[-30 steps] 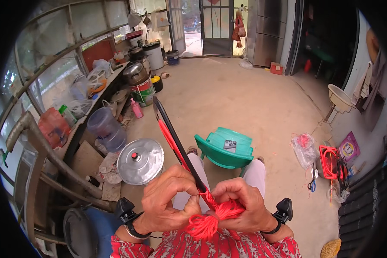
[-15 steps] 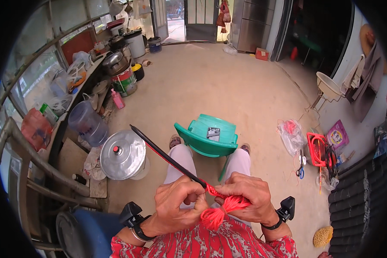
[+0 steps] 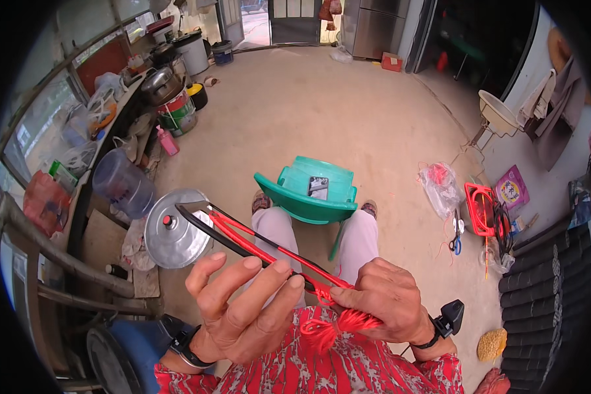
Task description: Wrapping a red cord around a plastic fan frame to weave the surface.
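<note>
Showing bright red, looped cord [image 3: 320,333] bunches at the right fingers [image 3: 382,292].

The corded strip [image 3: 211,231] ran leftward from the right hand [image 3: 386,303], past the fingertips of the left hand [image 3: 248,312], its far end before the pail lid [image 3: 177,236]. Beyond the knees [image 3: 274,226], a chair [image 3: 302,202] stood between the shoes [image 3: 369,208], with a phone [image 3: 318,188] on it. Left of the lid was a jug [image 3: 121,185], then a worktop [image 3: 135,85] bearing plastic bags [image 3: 74,128]; farther back, a pot [image 3: 162,87] sat on a bucket [image 3: 176,117]. To the right, scissors [image 3: 455,244] lay nearer than a bag [image 3: 440,190] and left of a basket [image 3: 481,209]; a basin [image 3: 499,115] stood behind, near the wall [image 3: 524,75].
</note>
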